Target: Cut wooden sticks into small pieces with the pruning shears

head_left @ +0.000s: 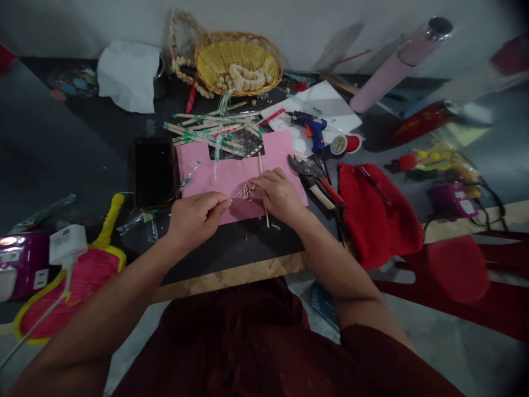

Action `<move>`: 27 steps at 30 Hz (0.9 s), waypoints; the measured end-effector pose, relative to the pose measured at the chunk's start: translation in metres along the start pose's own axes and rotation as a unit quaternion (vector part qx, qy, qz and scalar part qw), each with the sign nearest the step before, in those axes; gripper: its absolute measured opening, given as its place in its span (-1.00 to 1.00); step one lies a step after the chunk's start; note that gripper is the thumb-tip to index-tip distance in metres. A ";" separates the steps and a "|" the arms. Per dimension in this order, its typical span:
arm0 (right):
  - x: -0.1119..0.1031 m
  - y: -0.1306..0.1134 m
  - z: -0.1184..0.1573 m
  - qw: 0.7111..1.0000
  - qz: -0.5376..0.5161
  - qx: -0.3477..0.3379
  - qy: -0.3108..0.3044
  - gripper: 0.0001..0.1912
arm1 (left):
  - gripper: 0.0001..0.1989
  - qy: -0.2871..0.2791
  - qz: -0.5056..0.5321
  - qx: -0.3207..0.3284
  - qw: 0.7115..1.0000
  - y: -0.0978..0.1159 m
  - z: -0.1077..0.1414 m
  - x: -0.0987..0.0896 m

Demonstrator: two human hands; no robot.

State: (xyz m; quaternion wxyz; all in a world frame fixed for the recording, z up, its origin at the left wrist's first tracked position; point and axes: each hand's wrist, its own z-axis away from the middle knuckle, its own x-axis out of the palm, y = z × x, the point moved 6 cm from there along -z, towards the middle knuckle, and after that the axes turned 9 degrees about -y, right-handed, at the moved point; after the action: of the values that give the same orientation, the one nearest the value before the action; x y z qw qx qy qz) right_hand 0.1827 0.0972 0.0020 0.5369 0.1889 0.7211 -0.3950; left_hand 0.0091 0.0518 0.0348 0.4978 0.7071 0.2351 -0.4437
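Pinches thumb and forefinger of the left hand [194,218] together over pink paper [231,168]; cannot tell whether around anything. Bends the fingers of the right hand [280,197] beside small pale pieces [245,192], in a cluster over the paper between both hands; cannot tell whether gripping any. Passes that same hand over a wooden stick [260,161]. Lie nearby: phone [155,172] at left, pliers [308,170] and red cloth [372,220] at right, basket [206,66] at back.

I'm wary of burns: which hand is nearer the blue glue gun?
Right. The right hand is on the near side of the blue glue gun, slightly left; the left hand lies farther left.
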 end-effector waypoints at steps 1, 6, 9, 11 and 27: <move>0.000 0.001 0.000 1.000 -0.002 -0.004 0.000 -0.67 | -0.74 -0.003 -0.004 -0.002 1.000 0.000 0.000 0.001; -0.005 0.010 0.000 0.999 -0.008 0.026 0.036 -0.74 | -0.73 -0.009 -0.011 -0.009 1.000 -0.002 0.000 0.003; -0.011 0.014 0.003 0.997 0.000 0.046 0.068 -0.71 | -0.73 -0.010 -0.010 -0.014 1.000 -0.003 0.000 0.004; -0.015 0.013 0.004 0.995 -0.008 0.043 0.089 -0.70 | -0.74 -0.006 -0.010 -0.024 1.000 -0.005 0.000 0.004; 0.001 -0.008 0.005 0.998 0.051 0.034 0.009 -0.71 | -0.73 0.013 0.021 -0.033 0.999 -0.014 0.001 0.003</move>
State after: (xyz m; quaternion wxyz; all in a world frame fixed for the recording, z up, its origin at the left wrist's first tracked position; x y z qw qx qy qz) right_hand 0.1798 0.0877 0.0036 0.5430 0.2469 0.7016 -0.3898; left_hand -0.0005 0.0565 0.0251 0.5274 0.7006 0.2409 -0.4159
